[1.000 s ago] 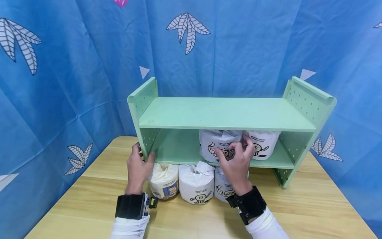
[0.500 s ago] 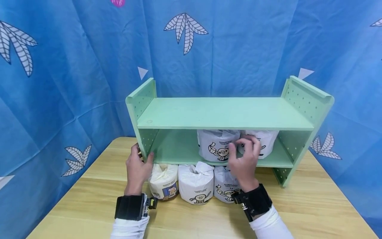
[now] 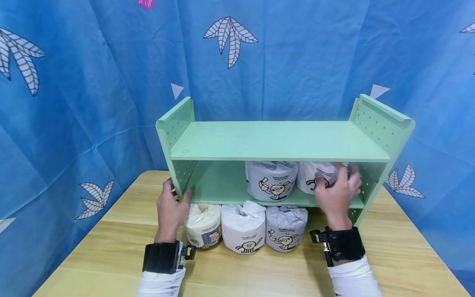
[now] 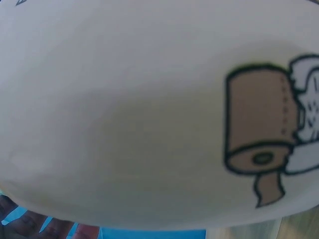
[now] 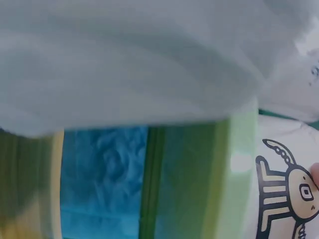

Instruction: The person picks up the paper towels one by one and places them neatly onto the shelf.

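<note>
A green two-tier shelf (image 3: 278,140) stands on the table. My left hand (image 3: 172,210) grips the lower part of its left side panel, thumb at the inner front. On the lower tier, my right hand (image 3: 338,196) holds the rightmost wrapped toilet roll (image 3: 308,175), thumb on its front and fingers toward its right side. Left of it sits another toilet roll (image 3: 272,181). In the right wrist view, the printed front of the held toilet roll (image 5: 279,199) shows at the right edge; a pale wrapper (image 5: 124,64) covers the top.
Three wrapped toilet rolls stand on the table before the shelf: a cream one (image 3: 203,225), a white one (image 3: 241,227) and a greyish one (image 3: 286,227). The cream roll's wrapper (image 4: 124,124) nearly fills the left wrist view. A blue patterned curtain (image 3: 304,62) hangs behind the table (image 3: 252,276).
My right hand has left the middle toilet roll on the lower tier and moved right onto the rightmost one. My left hand has stayed on the side panel.
</note>
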A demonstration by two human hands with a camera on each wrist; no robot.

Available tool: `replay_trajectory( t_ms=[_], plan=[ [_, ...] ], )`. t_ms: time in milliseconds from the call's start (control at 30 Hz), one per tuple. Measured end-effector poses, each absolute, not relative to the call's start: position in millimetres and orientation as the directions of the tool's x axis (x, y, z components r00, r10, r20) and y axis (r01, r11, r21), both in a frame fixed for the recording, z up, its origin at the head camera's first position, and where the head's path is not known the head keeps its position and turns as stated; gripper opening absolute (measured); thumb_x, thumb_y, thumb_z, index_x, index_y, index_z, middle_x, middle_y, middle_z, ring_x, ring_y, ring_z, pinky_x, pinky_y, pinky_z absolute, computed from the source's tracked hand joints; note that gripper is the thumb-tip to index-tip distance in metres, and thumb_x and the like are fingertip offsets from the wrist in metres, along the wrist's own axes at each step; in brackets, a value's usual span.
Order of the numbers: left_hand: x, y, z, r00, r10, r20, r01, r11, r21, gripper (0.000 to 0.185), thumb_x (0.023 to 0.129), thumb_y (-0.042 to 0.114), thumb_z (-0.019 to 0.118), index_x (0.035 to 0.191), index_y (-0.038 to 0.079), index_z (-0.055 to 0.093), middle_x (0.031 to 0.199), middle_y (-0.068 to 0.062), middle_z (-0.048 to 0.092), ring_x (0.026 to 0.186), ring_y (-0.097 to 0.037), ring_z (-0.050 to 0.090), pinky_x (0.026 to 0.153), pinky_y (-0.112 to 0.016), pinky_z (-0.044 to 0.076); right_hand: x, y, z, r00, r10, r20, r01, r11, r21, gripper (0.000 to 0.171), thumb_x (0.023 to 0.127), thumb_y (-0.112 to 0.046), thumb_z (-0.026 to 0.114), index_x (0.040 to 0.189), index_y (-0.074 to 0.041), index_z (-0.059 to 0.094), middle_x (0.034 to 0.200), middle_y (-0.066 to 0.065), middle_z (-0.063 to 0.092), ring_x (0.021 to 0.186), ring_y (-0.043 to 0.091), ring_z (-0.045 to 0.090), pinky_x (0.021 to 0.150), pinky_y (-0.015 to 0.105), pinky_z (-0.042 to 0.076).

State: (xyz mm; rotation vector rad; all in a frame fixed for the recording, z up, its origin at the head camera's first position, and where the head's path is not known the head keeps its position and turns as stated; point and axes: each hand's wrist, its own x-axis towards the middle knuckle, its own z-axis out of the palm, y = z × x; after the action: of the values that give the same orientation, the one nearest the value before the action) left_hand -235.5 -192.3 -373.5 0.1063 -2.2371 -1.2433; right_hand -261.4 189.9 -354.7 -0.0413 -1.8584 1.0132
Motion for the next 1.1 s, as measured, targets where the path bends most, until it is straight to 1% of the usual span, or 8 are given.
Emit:
replay_trajectory(
  t_ms=[100,300,433,567,667,800,933,1100],
  plan=[
    [-236,-192,-374,-0.833,-0.332,0.443,0.200,0.566,0.800,0.058,0.093,0.011,0.062,0.142,-0.001,0.034,0.137,-0.030,0.045,0.118,-0.050,0.050,0.092,-0.059,0.047,-256,195,-350,-0.571,0.428,0.701,-0.362,0.634,-0.683,0.040,0.079,-0.011,0.070,0.109,0.007,0.052,0.133,0.034,0.035,0.122,0.049,0.030,0.101,0.060,0.020],
    [-236,-193,-373,-0.842,-0.328,0.429,0.187,0.568,0.801,0.058,0.094,0.012,0.060,0.143,-0.001,0.033,0.138,-0.029,0.044,0.119,-0.049,0.049,0.093,-0.059,0.046,-243,198,-341,-0.603,0.429,0.673,-0.340,0.625,-0.703,0.030,0.082,-0.006,0.067,0.106,0.004,0.053,0.125,0.028,0.036,0.119,0.044,0.029,0.102,0.056,0.018],
    [-236,-193,-373,-0.847,-0.326,0.419,0.180,0.566,0.805,0.058,0.094,0.013,0.060,0.144,0.000,0.033,0.140,-0.029,0.043,0.121,-0.049,0.048,0.094,-0.059,0.046,-244,182,-345,-0.382,0.467,0.797,-0.486,0.632,-0.604,0.024,0.079,-0.013,0.067,0.092,0.005,0.057,0.115,0.026,0.046,0.110,0.040,0.036,0.101,0.044,0.020],
    [-236,-193,-374,-0.843,-0.329,0.426,0.187,0.563,0.805,0.058,0.094,0.013,0.060,0.143,-0.001,0.033,0.139,-0.029,0.044,0.120,-0.049,0.048,0.093,-0.059,0.046,-245,152,-349,-0.153,0.283,0.947,-0.744,0.598,-0.299,0.018,0.077,-0.014,0.063,0.072,0.004,0.059,0.077,0.018,0.061,0.074,0.032,0.055,0.085,0.022,0.040],
    [-236,-193,-376,-0.845,-0.328,0.422,0.186,0.560,0.808,0.058,0.094,0.013,0.060,0.143,-0.001,0.033,0.138,-0.029,0.044,0.119,-0.049,0.049,0.093,-0.059,0.046,-237,132,-353,-0.226,-0.021,0.974,-0.905,0.374,-0.202,0.007,0.077,-0.004,0.063,0.073,0.001,0.064,0.067,0.012,0.065,0.058,0.021,0.059,0.062,0.017,0.050],
    [-235,-193,-376,-0.847,-0.328,0.418,0.184,0.558,0.809,0.057,0.094,0.013,0.060,0.143,-0.001,0.034,0.138,-0.029,0.045,0.119,-0.048,0.049,0.093,-0.058,0.047,-227,118,-357,-0.402,-0.311,0.861,-0.910,0.242,-0.337,0.017,0.080,0.000,0.066,0.096,0.001,0.069,0.095,0.013,0.071,0.086,0.022,0.067,0.077,0.027,0.055],
    [-236,-194,-376,-0.845,-0.328,0.423,0.188,0.559,0.807,0.057,0.094,0.012,0.060,0.143,0.000,0.034,0.138,-0.028,0.045,0.119,-0.048,0.049,0.093,-0.058,0.047,-226,115,-359,-0.482,-0.359,0.799,-0.869,0.312,-0.384,0.033,0.083,-0.003,0.068,0.114,0.003,0.064,0.122,0.017,0.064,0.116,0.031,0.058,0.100,0.042,0.045],
    [-237,-195,-374,-0.844,-0.330,0.424,0.190,0.555,0.810,0.057,0.093,0.012,0.061,0.143,0.000,0.034,0.139,-0.028,0.044,0.119,-0.048,0.049,0.093,-0.057,0.047,-231,116,-362,-0.507,-0.352,0.787,-0.852,0.341,-0.396,0.037,0.084,-0.008,0.067,0.119,0.003,0.061,0.133,0.020,0.056,0.123,0.036,0.053,0.101,0.055,0.040]
  ],
)
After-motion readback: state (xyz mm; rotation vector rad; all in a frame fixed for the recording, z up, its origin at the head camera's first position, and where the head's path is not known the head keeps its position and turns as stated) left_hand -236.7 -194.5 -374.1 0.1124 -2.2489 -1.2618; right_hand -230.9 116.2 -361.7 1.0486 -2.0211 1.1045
